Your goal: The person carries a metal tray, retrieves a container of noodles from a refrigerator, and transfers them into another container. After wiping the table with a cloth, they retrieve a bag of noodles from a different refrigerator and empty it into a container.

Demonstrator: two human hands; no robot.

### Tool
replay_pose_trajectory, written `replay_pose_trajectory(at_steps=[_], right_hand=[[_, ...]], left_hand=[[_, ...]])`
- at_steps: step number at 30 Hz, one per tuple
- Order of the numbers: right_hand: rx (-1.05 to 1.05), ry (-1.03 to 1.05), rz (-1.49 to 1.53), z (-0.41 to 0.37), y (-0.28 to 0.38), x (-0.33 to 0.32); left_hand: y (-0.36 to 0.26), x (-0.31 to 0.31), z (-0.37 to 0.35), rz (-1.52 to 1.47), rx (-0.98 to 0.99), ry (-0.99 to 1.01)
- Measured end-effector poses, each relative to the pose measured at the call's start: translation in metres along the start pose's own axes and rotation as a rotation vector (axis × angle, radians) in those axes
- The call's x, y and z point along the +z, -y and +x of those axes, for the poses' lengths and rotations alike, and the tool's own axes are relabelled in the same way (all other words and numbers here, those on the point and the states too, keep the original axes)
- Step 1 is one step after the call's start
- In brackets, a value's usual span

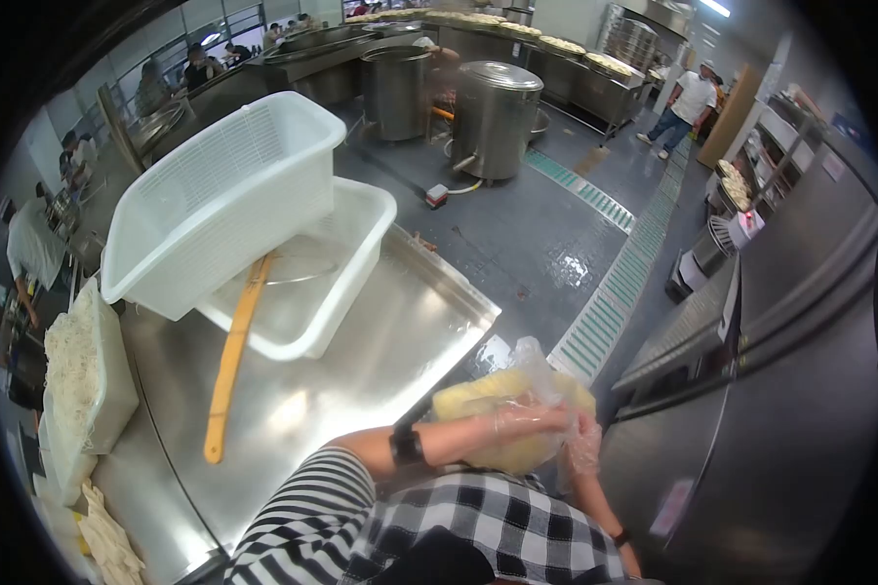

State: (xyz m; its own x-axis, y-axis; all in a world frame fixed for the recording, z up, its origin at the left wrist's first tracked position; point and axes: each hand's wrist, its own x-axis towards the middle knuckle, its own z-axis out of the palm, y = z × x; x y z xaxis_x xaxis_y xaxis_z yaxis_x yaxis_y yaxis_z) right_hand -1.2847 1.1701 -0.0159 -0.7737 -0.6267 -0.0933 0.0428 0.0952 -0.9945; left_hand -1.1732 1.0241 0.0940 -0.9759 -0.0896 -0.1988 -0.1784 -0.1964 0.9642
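A clear plastic bag (pixel 505 448) with pale yellow contents is held against my checked apron; I cannot make out what the contents are. My left hand (pixel 535 417), in a thin clear glove, is closed on the gathered neck of the bag. Close beside it, my right hand (pixel 583 447), also gloved, grips the bag's neck from the right. The fingers of both hands are partly hidden by the crumpled plastic.
Left of me is a steel table (pixel 332 390) bearing a white perforated basket (pixel 224 195) tilted over a white tub (pixel 346 292). A wooden handle (pixel 232 380) sticks out. Shredded food (pixel 71 363) fills another tub. Steel pots (pixel 498 117) and a person (pixel 691 107) are farther off.
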Motion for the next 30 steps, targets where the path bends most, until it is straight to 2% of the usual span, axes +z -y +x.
replay_pose_trajectory(at_steps=[2,5,7,9,10,12,13,15,18,21,25,27,29,30], right_hand=[[-0.007,0.067,0.046,0.050,-0.004,-0.013],[0.123,0.150,0.006,0.122,-0.001,-0.038],[0.298,0.196,-0.198,0.170,0.017,-0.051],[0.227,0.294,-0.197,0.223,0.025,-0.062],[0.157,0.366,-0.189,0.245,0.029,-0.066],[0.191,0.445,-0.269,0.294,0.034,-0.063],[0.213,0.508,-0.355,0.316,0.036,-0.059],[0.177,0.597,-0.357,0.360,0.042,-0.052],[0.137,0.735,-0.379,0.420,0.058,-0.039],[0.102,0.847,-0.401,0.474,0.069,-0.020],[0.068,0.957,-0.493,0.544,0.085,0.019],[0.034,0.972,-0.478,0.584,0.094,0.037],[0.004,0.988,-0.464,0.623,0.104,0.054],[0.078,0.980,-0.498,0.641,0.106,0.059]], left_hand=[[-0.015,-0.014,0.041,0.013,-0.042,-0.049],[-0.006,-0.040,0.113,0.053,-0.097,-0.085],[0.010,-0.055,0.161,0.071,-0.110,-0.089],[0.018,-0.068,0.197,-0.560,-0.021,-0.101],[0.019,-0.074,0.212,-0.571,-0.024,-0.120],[0.011,-0.091,0.233,-0.102,-0.149,-0.365],[0.006,-0.097,0.241,-0.110,-0.152,-0.381],[-0.012,-0.109,0.256,-0.365,-0.238,-0.575],[-0.024,-0.131,0.282,-0.443,-0.122,-0.701],[-0.030,-0.162,0.316,-0.451,-0.180,-0.820],[-0.051,-0.216,0.348,-0.489,-0.194,-0.846],[-0.075,-0.246,0.365,-0.633,0.025,-0.808],[-0.079,-0.286,0.387,-0.560,0.043,-0.768],[-0.078,-0.302,0.400,-0.493,0.040,-0.723]])
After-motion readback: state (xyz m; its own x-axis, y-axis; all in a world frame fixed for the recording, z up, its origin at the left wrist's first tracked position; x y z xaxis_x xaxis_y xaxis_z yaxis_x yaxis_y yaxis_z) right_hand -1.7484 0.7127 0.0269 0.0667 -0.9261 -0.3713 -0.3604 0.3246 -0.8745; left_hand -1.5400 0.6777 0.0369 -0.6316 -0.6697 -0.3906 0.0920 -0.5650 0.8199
